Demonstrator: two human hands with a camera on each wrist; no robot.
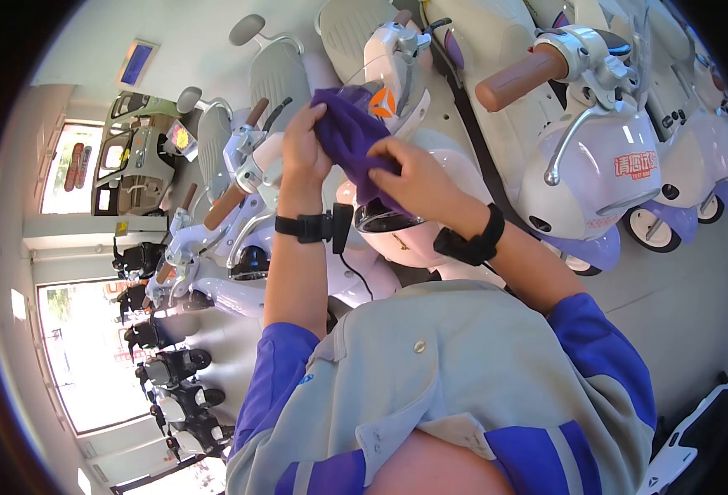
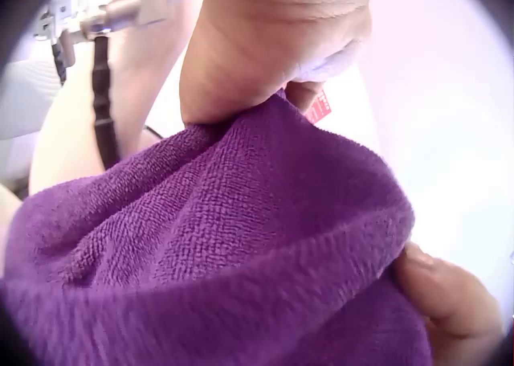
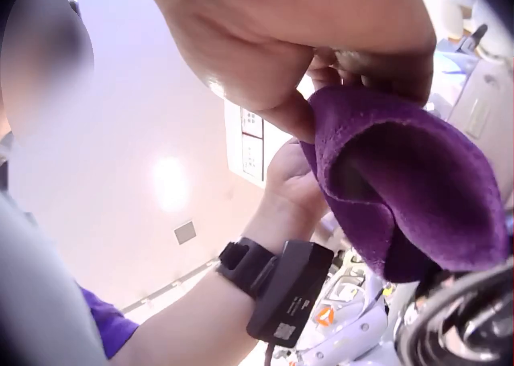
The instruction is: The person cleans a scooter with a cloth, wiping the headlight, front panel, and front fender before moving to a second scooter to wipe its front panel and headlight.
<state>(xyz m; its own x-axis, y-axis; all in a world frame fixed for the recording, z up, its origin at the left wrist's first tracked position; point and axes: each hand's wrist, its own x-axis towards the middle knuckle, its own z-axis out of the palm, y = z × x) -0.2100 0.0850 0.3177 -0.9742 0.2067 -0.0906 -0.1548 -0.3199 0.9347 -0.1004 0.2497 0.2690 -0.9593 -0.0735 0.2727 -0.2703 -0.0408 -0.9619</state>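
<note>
Pinching the purple cloth (image 1: pixel 349 136) between fingers and thumb, the left hand (image 1: pixel 304 150) and right hand (image 1: pixel 420 183) hold separate parts, perhaps to support its loose folds.

Grey floor (image 1: pixel 669 305) is bearing pale scooters (image 1: pixel 587 157), white and lilac, standing close together on their wheels. Dark scooters (image 1: pixel 174 369) are standing in a row; a green-and-beige vehicle (image 1: pixel 139 161) is standing beyond the row.
</note>
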